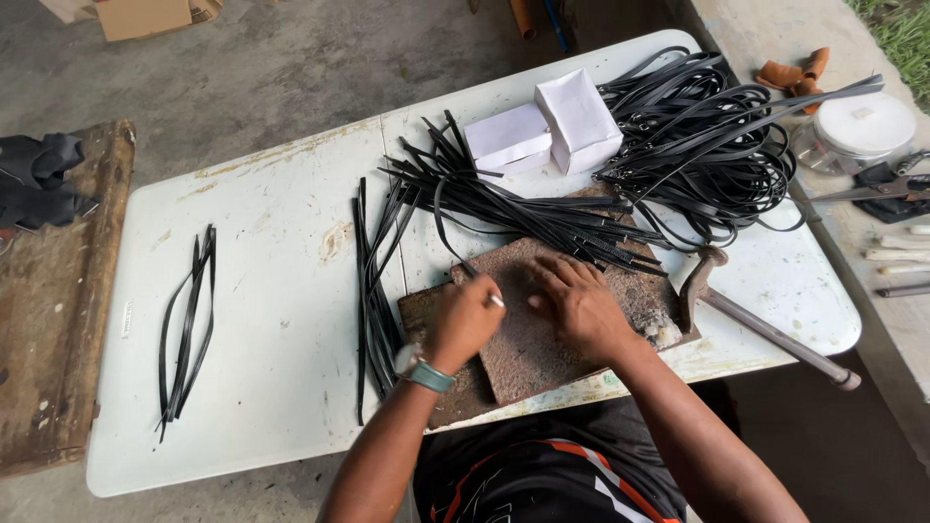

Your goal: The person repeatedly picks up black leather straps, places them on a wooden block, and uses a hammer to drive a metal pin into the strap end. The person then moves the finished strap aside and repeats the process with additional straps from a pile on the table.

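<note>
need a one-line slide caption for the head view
Both hands, left hand and right hand, press on a rusty metal plate beside black straps on a white table.

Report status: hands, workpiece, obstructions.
Left hand fisted around small pale tool. Right hand flat on rusty metal slab. Black strap bundle piled right behind.

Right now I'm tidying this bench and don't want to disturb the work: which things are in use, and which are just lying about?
In use:
left hand, pinching a small pale piece
right hand, flat on the rusty metal plate
black strips beside the plate
hammer close by, untouched

Lying about:
two white boxes
small strip bundle
lidded jar
dark cloth
</note>
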